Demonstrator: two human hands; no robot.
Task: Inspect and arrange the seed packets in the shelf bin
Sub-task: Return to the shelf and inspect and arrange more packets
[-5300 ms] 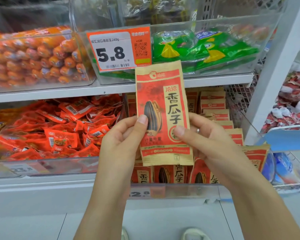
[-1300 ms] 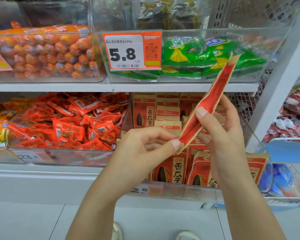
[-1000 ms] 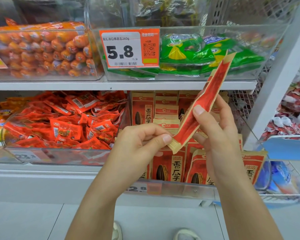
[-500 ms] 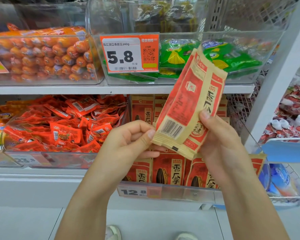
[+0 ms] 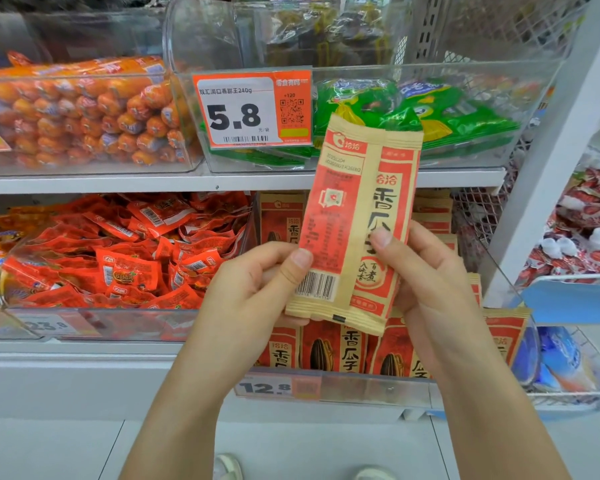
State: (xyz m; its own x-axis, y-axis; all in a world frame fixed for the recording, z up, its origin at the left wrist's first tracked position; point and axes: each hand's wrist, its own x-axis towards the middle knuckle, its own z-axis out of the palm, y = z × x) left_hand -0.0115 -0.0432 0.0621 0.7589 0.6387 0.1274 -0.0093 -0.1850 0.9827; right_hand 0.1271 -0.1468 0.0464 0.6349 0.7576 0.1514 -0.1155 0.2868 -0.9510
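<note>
We face white metal shelves (image 5: 243, 181) holding clear plastic bins: glossy orange sausages (image 5: 84, 112) up and left of our hands, crinkled green bags (image 5: 430, 109) above. Behind our hands the shelf bin (image 5: 361, 388) holds upright seed packets (image 5: 329, 348). Our left hand (image 5: 257, 289) and right hand (image 5: 426, 271) pinch one flat kraft-paper packet (image 5: 354, 223) between them, barcode side showing, blocking the bin's middle.

The seed packet (image 5: 354, 216) I hold between my left hand (image 5: 257, 289) and right hand (image 5: 426, 282) reads 香瓜子, with a barcode at its seven o'clock corner. At eleven o'clock, an orange price tag (image 5: 252, 109) says 5.8 and 240g. At six o'clock, a shelf tag (image 5: 278, 388) says 12.8.
</note>
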